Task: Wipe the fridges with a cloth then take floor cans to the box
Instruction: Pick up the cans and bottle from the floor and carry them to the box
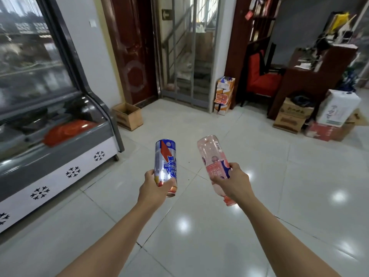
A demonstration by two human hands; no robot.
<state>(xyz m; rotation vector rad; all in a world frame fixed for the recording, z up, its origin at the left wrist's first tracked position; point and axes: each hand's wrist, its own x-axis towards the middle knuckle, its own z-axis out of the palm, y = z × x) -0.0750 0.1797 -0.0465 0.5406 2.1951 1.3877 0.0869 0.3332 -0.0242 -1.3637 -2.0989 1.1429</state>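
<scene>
At the centre of the frame we see both arms stretched out over the pale tiled floor (259, 176). The left hand (154, 185) is closed around the lower end of a silver and blue can (165, 158), held upside down with its print inverted. The right hand (232, 181) grips a pink plastic bottle (214, 156), cap end towards us and tilted to the upper left. Can and bottle are near each other but apart. At the left of the frame stands the glass-fronted fridge (50, 136); just beyond its far end, an open cardboard box (127, 115) sits on the floor.
</scene>
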